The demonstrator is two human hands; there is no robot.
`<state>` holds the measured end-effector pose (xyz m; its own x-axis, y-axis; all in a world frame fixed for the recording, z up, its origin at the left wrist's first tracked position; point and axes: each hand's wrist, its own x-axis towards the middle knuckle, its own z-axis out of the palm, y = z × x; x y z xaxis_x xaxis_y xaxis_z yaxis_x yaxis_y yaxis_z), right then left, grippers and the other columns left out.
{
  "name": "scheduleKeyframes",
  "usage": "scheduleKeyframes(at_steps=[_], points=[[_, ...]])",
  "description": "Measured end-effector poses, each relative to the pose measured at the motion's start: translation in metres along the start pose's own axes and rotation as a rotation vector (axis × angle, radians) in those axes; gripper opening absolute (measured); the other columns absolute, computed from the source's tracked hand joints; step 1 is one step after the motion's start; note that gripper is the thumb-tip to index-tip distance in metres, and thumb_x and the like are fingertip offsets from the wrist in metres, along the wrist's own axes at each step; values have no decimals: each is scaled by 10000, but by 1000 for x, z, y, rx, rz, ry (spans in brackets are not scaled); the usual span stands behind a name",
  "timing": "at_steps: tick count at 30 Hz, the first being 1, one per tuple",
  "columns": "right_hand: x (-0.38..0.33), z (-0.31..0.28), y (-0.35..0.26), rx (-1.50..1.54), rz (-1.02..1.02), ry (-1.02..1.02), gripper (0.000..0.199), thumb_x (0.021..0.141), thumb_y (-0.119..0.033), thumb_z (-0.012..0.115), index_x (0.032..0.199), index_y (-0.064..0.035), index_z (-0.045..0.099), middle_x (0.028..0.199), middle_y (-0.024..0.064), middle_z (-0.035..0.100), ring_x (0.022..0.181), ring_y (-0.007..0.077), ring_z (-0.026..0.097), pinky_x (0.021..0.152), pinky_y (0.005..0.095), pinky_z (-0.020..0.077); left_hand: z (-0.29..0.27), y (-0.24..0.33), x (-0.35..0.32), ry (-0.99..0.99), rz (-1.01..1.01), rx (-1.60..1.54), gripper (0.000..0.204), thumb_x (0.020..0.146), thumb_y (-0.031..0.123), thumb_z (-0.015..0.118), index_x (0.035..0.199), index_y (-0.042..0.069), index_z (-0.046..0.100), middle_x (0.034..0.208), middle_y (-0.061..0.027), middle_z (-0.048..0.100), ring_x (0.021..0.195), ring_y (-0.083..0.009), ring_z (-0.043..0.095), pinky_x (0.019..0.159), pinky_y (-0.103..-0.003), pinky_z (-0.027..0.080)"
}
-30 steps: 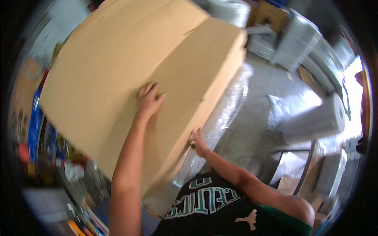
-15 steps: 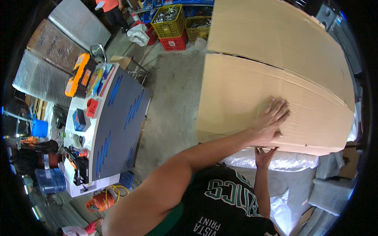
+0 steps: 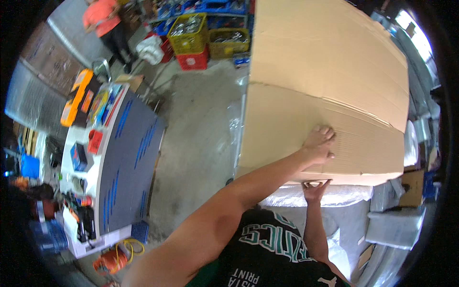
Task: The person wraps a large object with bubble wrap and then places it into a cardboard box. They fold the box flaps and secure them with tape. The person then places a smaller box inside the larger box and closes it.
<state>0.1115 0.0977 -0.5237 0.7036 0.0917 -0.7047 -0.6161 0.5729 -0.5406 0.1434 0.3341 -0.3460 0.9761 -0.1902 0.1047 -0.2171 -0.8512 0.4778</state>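
Observation:
A large plain cardboard box (image 3: 325,71) fills the upper right, tilted with one broad face toward me. My left hand (image 3: 319,143) lies flat against that face near its lower edge, palm pressed on the cardboard. My right hand (image 3: 315,185) reaches up from below, and its fingers hook under the box's bottom edge. Right under the box lies a white bundle in bubble wrap (image 3: 334,195).
A grey table with blue stripes (image 3: 129,158) stands at left, with tools, small boxes and an orange case (image 3: 76,95) along its far side. Yellow crates (image 3: 189,31) and a red crate (image 3: 193,60) sit at the back. A person in an orange top (image 3: 100,19) stands beyond them.
The view has swung, so the box went from centre-left to the upper right. Both hands have stayed on the box. The left arm now reaches across toward the right.

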Motion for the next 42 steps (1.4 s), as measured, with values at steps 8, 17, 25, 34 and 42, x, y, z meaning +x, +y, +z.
scheduleKeyframes(at_steps=[8,17,25,34,42], points=[[-8,-20,-17,-76,104,-51,1197,794,-890,565,1644,-340,-75,1670,297,9,1451,545,283,1102,653,394,-8,2,17,77,-78,162,809,905,621,649,1504,103,482,1586,-315,334,1515,-476,236,1208,-693,164],[-6,-2,-19,82,52,-174,1197,826,-912,466,1646,-218,-60,1666,321,20,1476,583,208,1164,681,297,-20,-36,84,143,-124,301,651,976,476,615,1443,39,489,1576,-264,383,1471,-456,341,1184,-628,272],[14,-11,-5,163,71,16,1309,740,-934,565,1648,-289,-122,1687,288,-42,1539,522,68,1213,630,216,-25,-27,83,88,-218,362,716,1002,520,545,1545,76,404,1681,-211,226,1553,-400,213,1231,-620,208],[47,-52,-86,196,-34,43,1178,808,-874,567,1649,-370,-85,1722,185,-60,1520,539,110,1183,637,253,-21,-16,83,48,-274,400,670,1026,466,544,1573,116,380,1689,-155,239,1561,-334,219,1259,-553,200],[115,-137,-219,191,-181,64,1188,862,-820,565,1666,-166,-16,1731,166,-1,1570,431,73,1189,660,219,-8,-15,94,131,-269,281,607,998,303,595,1531,70,419,1642,-192,320,1514,-383,298,1245,-514,234]])
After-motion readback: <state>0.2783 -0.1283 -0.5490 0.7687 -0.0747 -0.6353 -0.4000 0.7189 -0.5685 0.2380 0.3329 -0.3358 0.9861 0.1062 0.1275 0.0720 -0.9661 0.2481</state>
